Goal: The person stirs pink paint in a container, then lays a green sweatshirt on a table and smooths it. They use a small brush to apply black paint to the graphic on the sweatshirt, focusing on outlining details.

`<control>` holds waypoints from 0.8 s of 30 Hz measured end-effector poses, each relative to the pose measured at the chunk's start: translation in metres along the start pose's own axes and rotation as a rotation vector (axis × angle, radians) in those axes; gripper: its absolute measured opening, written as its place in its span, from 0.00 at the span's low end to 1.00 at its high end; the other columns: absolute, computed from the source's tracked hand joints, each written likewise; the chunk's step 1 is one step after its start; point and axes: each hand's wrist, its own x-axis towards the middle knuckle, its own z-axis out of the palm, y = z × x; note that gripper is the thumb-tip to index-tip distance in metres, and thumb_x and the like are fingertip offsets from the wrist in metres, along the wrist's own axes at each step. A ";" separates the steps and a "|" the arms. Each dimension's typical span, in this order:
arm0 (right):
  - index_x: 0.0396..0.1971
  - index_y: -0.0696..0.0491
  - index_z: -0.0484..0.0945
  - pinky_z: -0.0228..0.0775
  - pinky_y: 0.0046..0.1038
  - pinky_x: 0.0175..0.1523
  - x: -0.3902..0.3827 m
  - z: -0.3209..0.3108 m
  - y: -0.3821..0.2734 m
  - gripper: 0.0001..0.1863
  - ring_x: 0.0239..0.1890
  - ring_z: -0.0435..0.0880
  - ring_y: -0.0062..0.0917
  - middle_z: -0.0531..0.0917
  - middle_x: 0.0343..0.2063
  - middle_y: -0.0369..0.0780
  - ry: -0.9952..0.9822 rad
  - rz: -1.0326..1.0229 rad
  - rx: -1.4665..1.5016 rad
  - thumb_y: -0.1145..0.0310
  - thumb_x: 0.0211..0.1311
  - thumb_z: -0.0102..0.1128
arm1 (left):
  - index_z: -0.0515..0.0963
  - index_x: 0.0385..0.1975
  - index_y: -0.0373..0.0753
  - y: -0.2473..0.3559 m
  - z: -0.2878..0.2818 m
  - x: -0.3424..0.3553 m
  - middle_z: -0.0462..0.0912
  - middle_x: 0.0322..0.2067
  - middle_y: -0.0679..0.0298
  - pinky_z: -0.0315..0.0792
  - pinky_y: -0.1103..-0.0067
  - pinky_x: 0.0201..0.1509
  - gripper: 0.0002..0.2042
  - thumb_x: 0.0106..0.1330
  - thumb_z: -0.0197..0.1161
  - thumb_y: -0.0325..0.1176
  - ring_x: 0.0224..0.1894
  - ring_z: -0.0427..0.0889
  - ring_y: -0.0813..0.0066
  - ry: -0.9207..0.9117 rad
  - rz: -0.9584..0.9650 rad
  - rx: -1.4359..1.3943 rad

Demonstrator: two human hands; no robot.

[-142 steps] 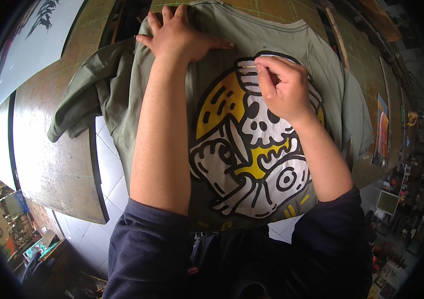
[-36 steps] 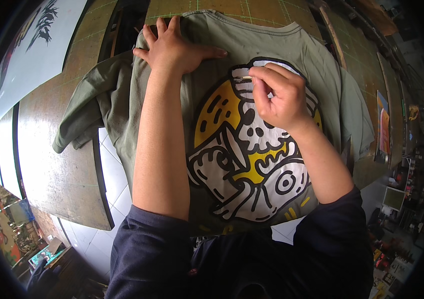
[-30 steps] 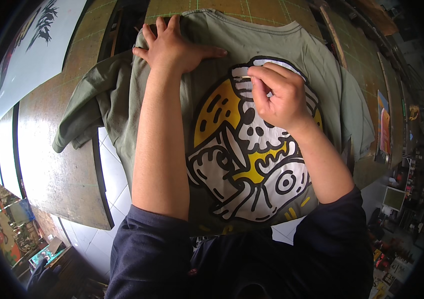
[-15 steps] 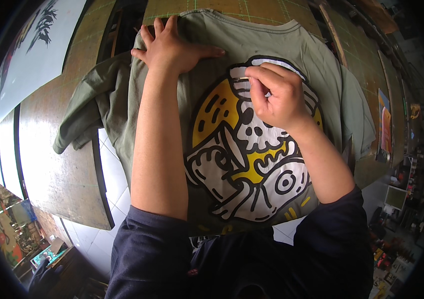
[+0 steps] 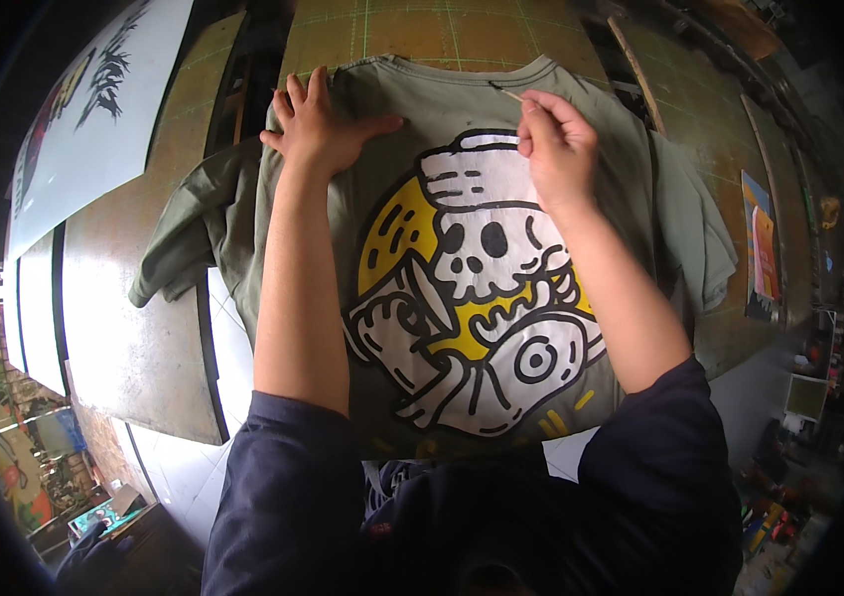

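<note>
An olive-green T-shirt (image 5: 422, 99) lies spread out, its collar away from me. A big skull print (image 5: 492, 238) in white, black and yellow covers its middle. My left hand (image 5: 315, 134) rests flat with spread fingers on the shirt's upper left, near the shoulder. My right hand (image 5: 561, 149) is above the cloth just below the collar, pinching a thin pale stick (image 5: 511, 94) between thumb and fingers. The stick points up and left to a small dark spot by the collar. Whether that spot is the stick's tip or a mark on the cloth I cannot tell.
Under the shirt are wooden boards (image 5: 372, 30) with green grid lines. A white sheet with a dark printed design (image 5: 94, 119) lies at the far left. Colourful cards (image 5: 760, 243) sit on the right. Gaps separate the boards, and pale floor tiles (image 5: 179, 487) show below.
My right hand has moved up from the print's hat to just below the collar, with the stick now showing more clearly. My left hand stays spread on the shirt. The view has shifted slightly.
</note>
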 end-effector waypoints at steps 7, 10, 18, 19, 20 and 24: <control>0.36 0.58 0.78 0.67 0.16 0.26 -0.003 0.005 0.005 0.07 0.20 0.75 0.13 0.79 0.20 0.35 -0.135 -0.060 -0.100 0.72 0.62 0.53 | 0.58 0.63 0.48 -0.010 0.002 -0.004 0.53 0.66 0.61 0.41 0.51 0.66 0.56 0.28 0.71 0.67 0.69 0.47 0.64 0.107 0.061 0.015; 0.34 0.58 0.79 0.69 0.17 0.28 -0.008 0.011 0.004 0.07 0.22 0.78 0.13 0.80 0.19 0.35 -0.157 -0.128 -0.203 0.71 0.61 0.55 | 0.63 0.61 0.49 -0.012 0.006 -0.002 0.57 0.64 0.64 0.43 0.53 0.66 0.53 0.27 0.71 0.67 0.68 0.50 0.66 0.165 0.079 0.011; 0.30 0.61 0.79 0.66 0.15 0.24 -0.028 0.023 -0.005 0.03 0.18 0.75 0.11 0.80 0.16 0.35 -0.291 -0.332 -0.328 0.78 0.57 0.58 | 0.66 0.59 0.49 -0.010 0.009 -0.009 0.62 0.62 0.63 0.42 0.54 0.66 0.52 0.26 0.71 0.67 0.67 0.52 0.65 0.231 0.176 0.030; 0.29 0.61 0.79 0.66 0.15 0.24 -0.027 0.024 -0.008 0.03 0.18 0.76 0.12 0.80 0.17 0.36 -0.297 -0.351 -0.385 0.78 0.57 0.58 | 0.66 0.59 0.49 -0.011 0.008 -0.009 0.62 0.62 0.63 0.42 0.54 0.66 0.53 0.26 0.71 0.67 0.67 0.52 0.65 0.250 0.187 0.062; 0.29 0.61 0.79 0.67 0.15 0.25 -0.027 0.023 -0.010 0.03 0.18 0.76 0.12 0.80 0.17 0.37 -0.302 -0.370 -0.442 0.78 0.56 0.58 | 0.65 0.59 0.47 -0.010 0.008 -0.010 0.61 0.62 0.61 0.43 0.53 0.65 0.54 0.25 0.70 0.68 0.67 0.52 0.63 0.235 0.175 0.062; 0.29 0.62 0.79 0.66 0.15 0.25 -0.025 0.022 -0.011 0.03 0.19 0.77 0.12 0.81 0.18 0.37 -0.335 -0.376 -0.536 0.80 0.55 0.57 | 0.61 0.62 0.49 -0.001 0.004 -0.012 0.57 0.65 0.61 0.44 0.57 0.67 0.56 0.26 0.73 0.65 0.68 0.49 0.63 0.204 0.092 0.073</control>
